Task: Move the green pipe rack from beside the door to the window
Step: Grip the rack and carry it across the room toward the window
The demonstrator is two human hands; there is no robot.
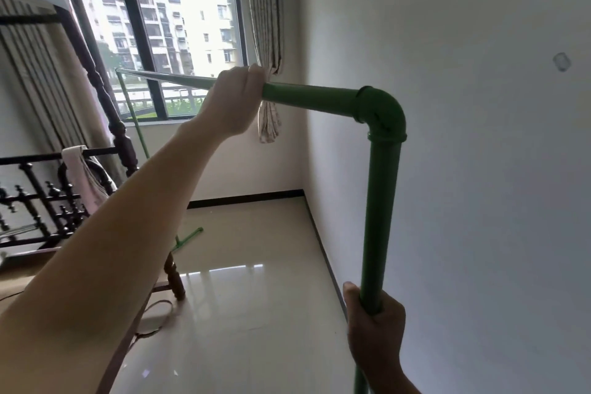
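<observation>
The green pipe rack [380, 201] fills the middle of the head view: a top bar runs from an elbow joint at the near right toward the window [179, 35], and a far upright drops to a green foot on the floor. My left hand [235, 99] is shut around the top bar, arm stretched out. My right hand [374, 326] grips the near upright low down, below the elbow. The rack's near foot is out of frame.
A dark wooden bed frame [80, 192] with a cloth hung on its rail stands along the left. A striped curtain [265, 25] hangs at the window's right side. The white wall [479, 137] runs close on the right. Glossy tiled floor [249, 297] leads to the window.
</observation>
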